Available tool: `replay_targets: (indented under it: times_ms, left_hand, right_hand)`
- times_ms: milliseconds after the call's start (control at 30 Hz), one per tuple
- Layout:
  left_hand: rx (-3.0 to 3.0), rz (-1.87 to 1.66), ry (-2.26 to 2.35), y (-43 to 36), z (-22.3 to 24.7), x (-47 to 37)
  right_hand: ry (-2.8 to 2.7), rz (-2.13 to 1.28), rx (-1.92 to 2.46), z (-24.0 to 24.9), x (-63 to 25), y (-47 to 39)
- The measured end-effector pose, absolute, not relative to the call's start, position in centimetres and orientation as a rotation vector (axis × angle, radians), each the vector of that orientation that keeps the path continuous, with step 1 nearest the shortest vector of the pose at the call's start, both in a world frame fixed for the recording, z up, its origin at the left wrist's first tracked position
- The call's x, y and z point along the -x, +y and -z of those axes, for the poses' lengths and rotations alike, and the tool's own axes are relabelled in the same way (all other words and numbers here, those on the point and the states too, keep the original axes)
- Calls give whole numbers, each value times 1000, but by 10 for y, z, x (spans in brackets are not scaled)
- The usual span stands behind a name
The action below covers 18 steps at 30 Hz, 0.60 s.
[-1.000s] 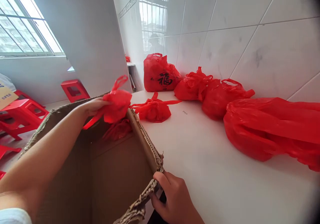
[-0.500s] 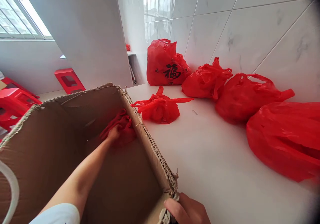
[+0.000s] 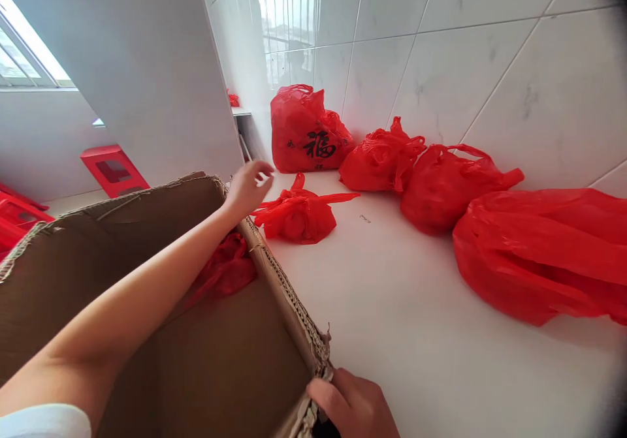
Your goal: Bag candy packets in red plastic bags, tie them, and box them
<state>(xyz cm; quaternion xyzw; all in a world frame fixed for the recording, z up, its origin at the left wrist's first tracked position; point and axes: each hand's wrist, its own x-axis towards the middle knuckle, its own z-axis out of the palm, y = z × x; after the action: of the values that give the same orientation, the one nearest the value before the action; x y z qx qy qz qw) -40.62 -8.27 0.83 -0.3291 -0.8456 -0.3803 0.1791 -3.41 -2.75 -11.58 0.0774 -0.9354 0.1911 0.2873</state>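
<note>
Clearly our left hand (image 3: 249, 187) is empty: its grip is spread loosely, fingers bent and apart from the thumb, above the far end of the cardboard box (image 3: 235, 353). Just beside it, toward the left edge of the counter (image 3: 392, 307), sits a small red bag (image 3: 301, 219); we cannot tell whether the two touch. That bag is thin, shiny plastic, squat and crumpled, gathered at the top, with one loop sticking up and a flattened tail stretching rightward; something rounded bulges at its front.

Our right hand (image 3: 355, 402) has its grip pinching the box's near corner, thumb over the ragged rim. The box is brown and deep, its torn edges showing corrugation, and its right wall hides the counter's left edge. Down inside lies a darker, rumpled red bag (image 3: 228, 268), partly covered by our forearm (image 3: 142, 294).

Along the counter's back edge we see an upright bag (image 3: 306, 131) with black characters, two slumped bags (image 3: 441, 190) and, farther right, a large sprawling bag (image 3: 529, 255).
</note>
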Motion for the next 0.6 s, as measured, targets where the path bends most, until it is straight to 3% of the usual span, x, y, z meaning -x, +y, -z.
replay_targets:
  times_ms: [133,267,500,600]
  left_hand:
    - [1304,929,-2685,-39,-12,385]
    - [1288,1104,-2681,-37,-19,371]
    - [927,2257,-2302,-124,-79,360]
    - [672,2459,-2351,-177,-70,372]
  right_hand:
    - [-2412,-595,-115,110,35,-33]
    - [-2460,-654,-119,101,32,-34]
    - [-2525,-764,-123,94,27,-33]
    - [-2503,-782,-159,94,26,-32]
